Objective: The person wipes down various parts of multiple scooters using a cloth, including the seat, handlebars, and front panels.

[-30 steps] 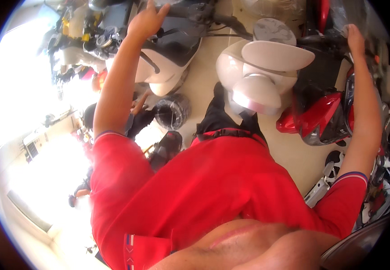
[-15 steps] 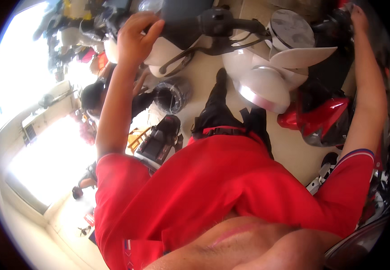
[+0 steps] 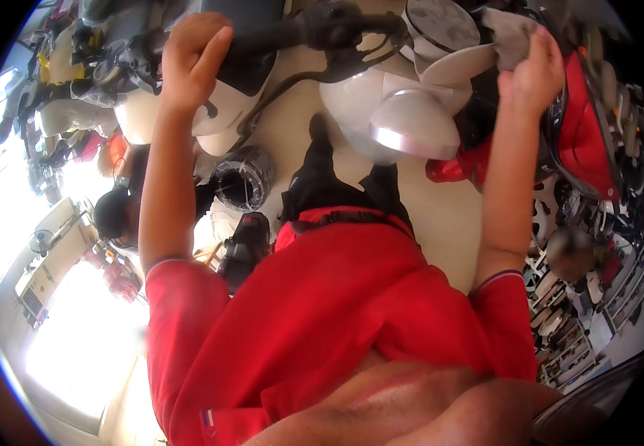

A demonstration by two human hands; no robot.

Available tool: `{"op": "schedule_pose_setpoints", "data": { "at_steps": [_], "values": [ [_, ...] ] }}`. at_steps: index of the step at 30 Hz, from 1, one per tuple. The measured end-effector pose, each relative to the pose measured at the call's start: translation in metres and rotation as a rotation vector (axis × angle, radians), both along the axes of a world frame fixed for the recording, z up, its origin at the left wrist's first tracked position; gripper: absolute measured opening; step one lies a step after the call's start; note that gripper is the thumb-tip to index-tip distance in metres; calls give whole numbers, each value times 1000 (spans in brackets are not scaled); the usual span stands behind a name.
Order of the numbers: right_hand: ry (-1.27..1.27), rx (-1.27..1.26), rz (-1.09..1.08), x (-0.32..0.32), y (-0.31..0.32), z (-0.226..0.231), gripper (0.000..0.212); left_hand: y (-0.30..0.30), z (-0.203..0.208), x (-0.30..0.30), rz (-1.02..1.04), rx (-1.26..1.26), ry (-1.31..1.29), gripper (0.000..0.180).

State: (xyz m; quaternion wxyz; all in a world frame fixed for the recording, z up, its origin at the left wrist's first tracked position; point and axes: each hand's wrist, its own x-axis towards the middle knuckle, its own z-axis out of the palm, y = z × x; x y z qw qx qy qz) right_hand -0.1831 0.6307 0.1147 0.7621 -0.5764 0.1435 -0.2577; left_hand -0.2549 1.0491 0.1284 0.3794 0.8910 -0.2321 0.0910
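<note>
The red shirt (image 3: 322, 312) fills the lower picture and hides most of the person's body and legs; only dark trousers (image 3: 329, 189) and one shoe show above it, standing just below the white scooter (image 3: 381, 104). Both forearms rise from the shirt's sleeves toward that scooter. The left hand (image 3: 192, 56) is curled shut around the scooter's left handlebar grip (image 3: 259, 37), which it covers at the end, so the grip's tip is hidden. The right hand (image 3: 534, 74) is closed on a grey rag (image 3: 511, 33), bunched and blurred, at the scooter's right side, just beside the round instrument dial (image 3: 441, 26); whether the rag touches the scooter cannot be told. The scooter's front fender (image 3: 415, 130) glares in the light. Left of the scooter, on the floor (image 3: 292, 126), lies a dark helmet-like thing (image 3: 244, 178), hard to make out. Right of the scooter a red motorcycle (image 3: 589, 141) is partly covered by the right arm. Far left of the scooter, other machines blur together, and the doorway there is washed out by sunlight.
</note>
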Motion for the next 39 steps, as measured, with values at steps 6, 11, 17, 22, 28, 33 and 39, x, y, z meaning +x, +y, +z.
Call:
{"op": "schedule_pose_setpoints", "data": {
  "at_steps": [6,11,17,22,28,33,39],
  "values": [
    [-177,203,303,-18,124,82,7,-30,7,5,148,175,-79,28],
    [-641,-1017,340,-44,192,27,19,-12,-20,10,172,12,-142,30],
    [-224,-1528,534,-30,159,49,16,-26,-12,20,169,85,-135,31],
    [2,-562,544,-78,83,45,17,-30,-13,15,240,74,-116,30],
    [212,-41,373,-158,5,16,19,-7,-20,18,275,83,-113,28],
    [302,79,263,-194,-19,-12,18,-8,-18,18,284,128,-47,30],
    [285,194,282,-194,-23,-9,18,8,-27,22,281,164,-24,27]
  ]
}}
